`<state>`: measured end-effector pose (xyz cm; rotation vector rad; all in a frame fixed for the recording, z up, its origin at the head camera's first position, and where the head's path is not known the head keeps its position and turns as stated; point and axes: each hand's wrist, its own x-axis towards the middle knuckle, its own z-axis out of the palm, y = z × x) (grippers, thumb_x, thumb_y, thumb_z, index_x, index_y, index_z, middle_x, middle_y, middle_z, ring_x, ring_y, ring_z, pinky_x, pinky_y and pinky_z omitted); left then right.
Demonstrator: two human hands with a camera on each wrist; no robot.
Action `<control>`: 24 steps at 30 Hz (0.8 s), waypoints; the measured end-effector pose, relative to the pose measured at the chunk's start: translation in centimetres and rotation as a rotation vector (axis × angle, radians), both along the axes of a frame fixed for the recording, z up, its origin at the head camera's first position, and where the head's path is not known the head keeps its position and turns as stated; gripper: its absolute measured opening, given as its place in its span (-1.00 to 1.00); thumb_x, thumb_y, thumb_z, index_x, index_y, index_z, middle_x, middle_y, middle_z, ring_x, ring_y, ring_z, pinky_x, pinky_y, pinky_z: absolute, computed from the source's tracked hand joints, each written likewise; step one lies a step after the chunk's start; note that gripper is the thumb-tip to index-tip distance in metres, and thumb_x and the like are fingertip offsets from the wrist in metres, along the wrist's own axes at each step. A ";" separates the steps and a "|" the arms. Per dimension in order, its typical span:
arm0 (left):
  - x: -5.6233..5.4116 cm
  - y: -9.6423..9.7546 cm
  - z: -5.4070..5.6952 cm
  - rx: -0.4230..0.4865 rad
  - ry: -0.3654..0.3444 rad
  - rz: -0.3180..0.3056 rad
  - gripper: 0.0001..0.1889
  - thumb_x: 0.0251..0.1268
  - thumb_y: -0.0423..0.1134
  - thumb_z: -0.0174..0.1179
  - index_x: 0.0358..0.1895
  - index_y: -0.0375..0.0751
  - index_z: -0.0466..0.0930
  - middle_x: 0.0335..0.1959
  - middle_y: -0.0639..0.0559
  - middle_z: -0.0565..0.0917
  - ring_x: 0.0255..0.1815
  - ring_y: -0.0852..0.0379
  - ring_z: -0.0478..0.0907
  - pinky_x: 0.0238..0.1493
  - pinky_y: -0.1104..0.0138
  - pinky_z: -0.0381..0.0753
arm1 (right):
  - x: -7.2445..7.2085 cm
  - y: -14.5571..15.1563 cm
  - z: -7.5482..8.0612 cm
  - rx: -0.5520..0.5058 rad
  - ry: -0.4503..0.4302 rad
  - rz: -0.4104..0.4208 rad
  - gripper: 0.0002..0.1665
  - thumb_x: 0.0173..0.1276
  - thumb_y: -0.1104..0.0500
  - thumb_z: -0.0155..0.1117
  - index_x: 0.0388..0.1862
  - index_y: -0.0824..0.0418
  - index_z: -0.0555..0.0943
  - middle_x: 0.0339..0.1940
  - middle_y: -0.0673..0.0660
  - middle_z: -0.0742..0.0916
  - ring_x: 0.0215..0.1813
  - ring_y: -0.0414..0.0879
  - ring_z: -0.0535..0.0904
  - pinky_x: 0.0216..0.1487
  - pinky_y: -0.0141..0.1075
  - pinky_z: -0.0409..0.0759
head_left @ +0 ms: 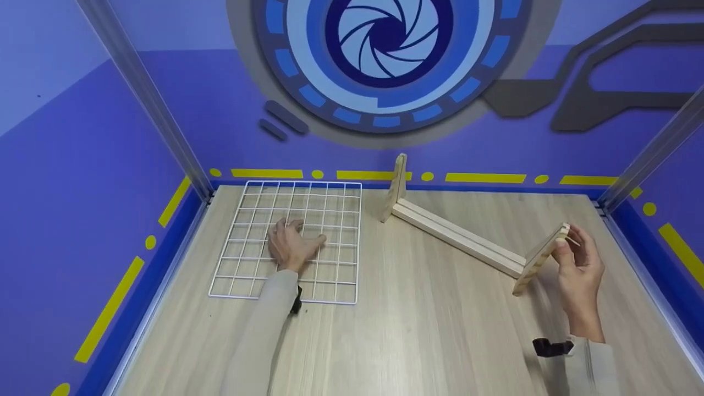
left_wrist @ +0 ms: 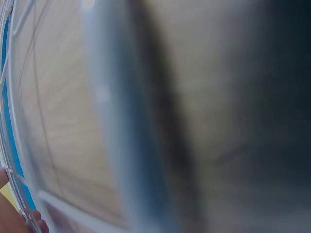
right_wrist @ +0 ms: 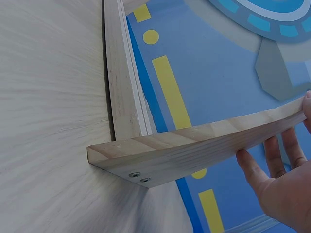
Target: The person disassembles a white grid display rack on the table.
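A white wire grid panel [head_left: 358,242] lies flat on the left part of the table. My left hand [head_left: 291,245] is over its middle, fingers bent down at the wires and thumb spread out to the right. Close blurred wires [left_wrist: 116,107] fill much of the left wrist view, with only fingertips [left_wrist: 43,224] at its lower left corner. To the right stands a wooden frame [head_left: 459,234], two end boards joined by a grooved crossbar. My right hand [head_left: 583,272] pinches the upper end of the nearer end board [right_wrist: 194,150], thumb on one side and fingers on the other.
The wood-patterned table [head_left: 423,330] is bounded by a printed blue back wall [head_left: 187,110] and side walls. Metal posts [head_left: 146,99] rise at the back corners. Two screw heads [right_wrist: 134,174] show low on the outer face of the end board.
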<state>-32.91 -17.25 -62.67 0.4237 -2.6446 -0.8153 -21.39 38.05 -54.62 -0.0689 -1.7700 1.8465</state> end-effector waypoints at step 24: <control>-0.2 0.3 0.7 -0.048 -0.131 -0.018 -0.18 -0.15 0.31 0.57 0.26 -0.01 0.74 0.49 -0.23 0.50 0.32 -0.37 0.45 0.26 -0.14 0.50 | 0.0 0.2 -0.1 0.034 -0.006 -0.010 -0.46 0.65 0.30 0.14 0.55 0.23 0.47 0.31 0.08 0.61 0.35 -0.11 0.53 0.16 -0.58 0.63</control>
